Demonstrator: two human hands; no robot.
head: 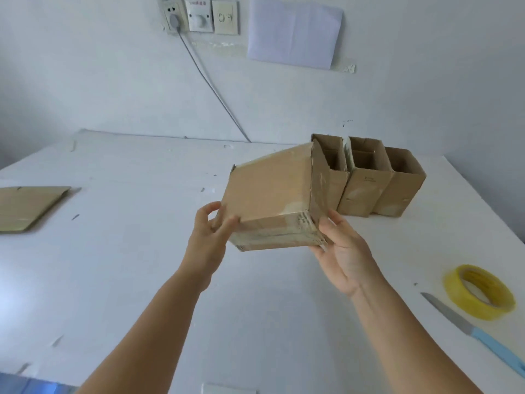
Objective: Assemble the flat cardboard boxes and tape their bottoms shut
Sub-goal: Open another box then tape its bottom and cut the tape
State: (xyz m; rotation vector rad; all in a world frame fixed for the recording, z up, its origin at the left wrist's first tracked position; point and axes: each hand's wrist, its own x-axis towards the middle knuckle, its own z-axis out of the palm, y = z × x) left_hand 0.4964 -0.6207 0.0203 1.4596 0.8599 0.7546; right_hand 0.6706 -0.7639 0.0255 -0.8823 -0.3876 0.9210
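An assembled cardboard box [272,194] is held in the air above the middle of the white bench [142,265], tilted so that its taped bottom faces the camera and its open end points away toward the far right. The left hand [208,237] clasps the box's near left corner, its fingers [227,223] curled onto the left face. The right hand [345,251] cups the near right corner from below and beside, palm up, with its fingers pressed against the right face, so both hands are gripping the box between them. Clear tape shows along the bottom seam and around the near right edge of the box. Behind it, at the far right of the bench, three finished boxes [369,180] stand upright in a row, touching one another, their open tops up. A flat cardboard box [28,207] lies at the far left edge of the bench, well apart from the others. At the near right lie a roll of yellow tape [480,291] and, just beside it, a knife with a blue handle [477,334]. On the wall above hang a socket panel [199,15] with a grey cable [213,86] and a sheet of paper [292,32].
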